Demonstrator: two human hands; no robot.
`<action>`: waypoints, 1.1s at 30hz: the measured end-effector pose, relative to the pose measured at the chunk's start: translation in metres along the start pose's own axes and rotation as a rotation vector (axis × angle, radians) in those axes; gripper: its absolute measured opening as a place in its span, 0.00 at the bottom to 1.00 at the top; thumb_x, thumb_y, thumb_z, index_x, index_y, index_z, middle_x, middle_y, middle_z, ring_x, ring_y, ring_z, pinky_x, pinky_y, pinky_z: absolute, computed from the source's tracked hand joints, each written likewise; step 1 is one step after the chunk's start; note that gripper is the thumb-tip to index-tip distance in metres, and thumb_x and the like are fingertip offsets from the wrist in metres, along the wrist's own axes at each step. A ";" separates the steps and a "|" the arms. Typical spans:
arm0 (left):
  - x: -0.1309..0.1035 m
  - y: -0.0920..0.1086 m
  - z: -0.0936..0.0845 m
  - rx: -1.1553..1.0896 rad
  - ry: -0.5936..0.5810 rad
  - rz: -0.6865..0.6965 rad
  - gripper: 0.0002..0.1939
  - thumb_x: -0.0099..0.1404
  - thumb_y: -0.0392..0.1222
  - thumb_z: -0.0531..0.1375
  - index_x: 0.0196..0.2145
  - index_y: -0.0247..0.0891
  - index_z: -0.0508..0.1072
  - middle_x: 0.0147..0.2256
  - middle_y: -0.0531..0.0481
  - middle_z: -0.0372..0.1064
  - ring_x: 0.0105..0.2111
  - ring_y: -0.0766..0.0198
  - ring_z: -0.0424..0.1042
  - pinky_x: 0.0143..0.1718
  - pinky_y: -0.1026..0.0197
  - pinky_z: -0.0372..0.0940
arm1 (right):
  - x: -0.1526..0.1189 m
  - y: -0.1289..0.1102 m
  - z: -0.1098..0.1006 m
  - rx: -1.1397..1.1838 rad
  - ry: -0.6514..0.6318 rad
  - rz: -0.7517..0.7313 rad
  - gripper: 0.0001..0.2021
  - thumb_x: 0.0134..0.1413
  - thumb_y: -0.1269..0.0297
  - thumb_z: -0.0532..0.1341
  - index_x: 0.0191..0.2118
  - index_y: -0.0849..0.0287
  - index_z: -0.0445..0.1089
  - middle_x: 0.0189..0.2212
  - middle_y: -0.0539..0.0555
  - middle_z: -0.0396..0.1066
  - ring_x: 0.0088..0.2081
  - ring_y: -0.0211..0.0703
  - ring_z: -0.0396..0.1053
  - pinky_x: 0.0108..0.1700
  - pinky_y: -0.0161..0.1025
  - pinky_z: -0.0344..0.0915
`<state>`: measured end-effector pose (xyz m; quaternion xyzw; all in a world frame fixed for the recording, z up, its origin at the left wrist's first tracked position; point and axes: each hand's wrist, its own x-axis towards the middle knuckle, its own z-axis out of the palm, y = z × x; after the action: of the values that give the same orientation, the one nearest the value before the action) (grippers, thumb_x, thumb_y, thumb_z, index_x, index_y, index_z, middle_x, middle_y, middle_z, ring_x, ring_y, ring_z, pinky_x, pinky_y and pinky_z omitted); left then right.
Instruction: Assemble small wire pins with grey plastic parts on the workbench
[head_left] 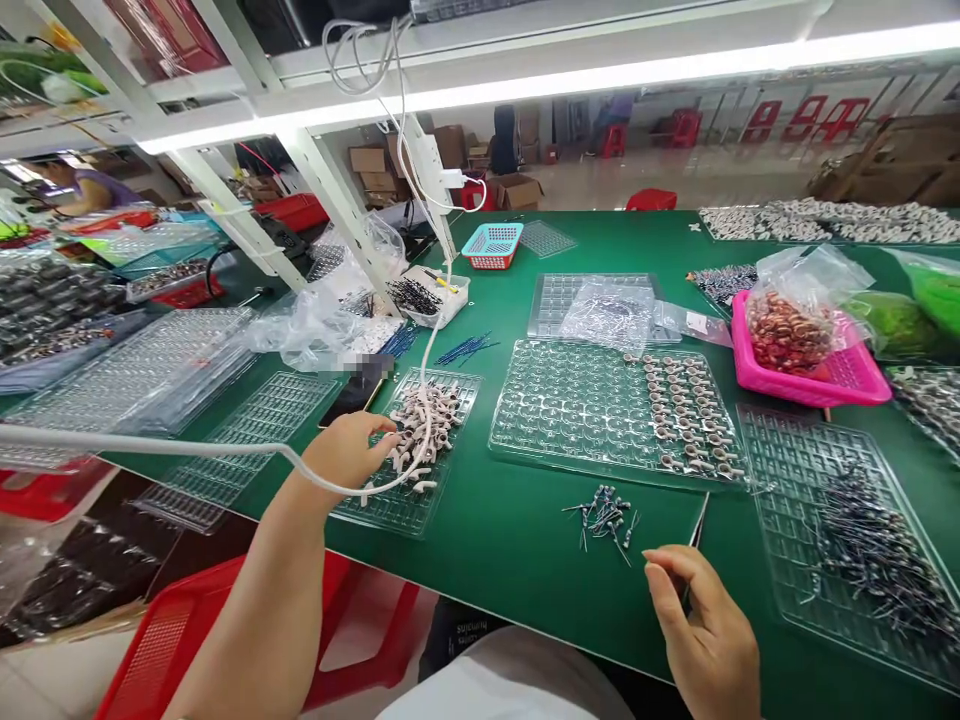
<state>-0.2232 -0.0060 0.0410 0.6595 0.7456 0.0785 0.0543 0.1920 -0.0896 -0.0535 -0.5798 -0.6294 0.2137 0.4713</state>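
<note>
Trays are filling slowly: the middle tray (570, 410) holds parts along one side only; left hand (349, 450) is pinching loose beige pieces (424, 425), right hand (705, 640) pinching tweezers (697, 525).

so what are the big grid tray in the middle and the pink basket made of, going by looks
The grid tray looks like thin clear moulded plastic: the green mat shows through it and its pockets glint. The pink basket looks like opaque glossy plastic with a perforated floor, though the exact type is unclear.

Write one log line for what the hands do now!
left hand: on beige parts in tray | right hand: holds tweezers | small pins nearby
</note>
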 end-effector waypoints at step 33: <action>0.090 0.334 0.116 -0.111 -0.450 0.524 0.13 0.70 0.47 0.59 0.46 0.34 0.73 0.42 0.46 0.73 0.39 0.60 0.74 0.41 0.53 0.72 | -0.002 -0.012 0.009 0.166 0.012 -0.051 0.05 0.61 0.69 0.56 0.35 0.58 0.68 0.29 0.51 0.69 0.31 0.37 0.67 0.34 0.36 0.65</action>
<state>0.1123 0.1283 -0.0076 0.8253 0.5148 -0.0173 0.2313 0.1779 -0.0917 -0.0491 -0.5238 -0.6213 0.2496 0.5266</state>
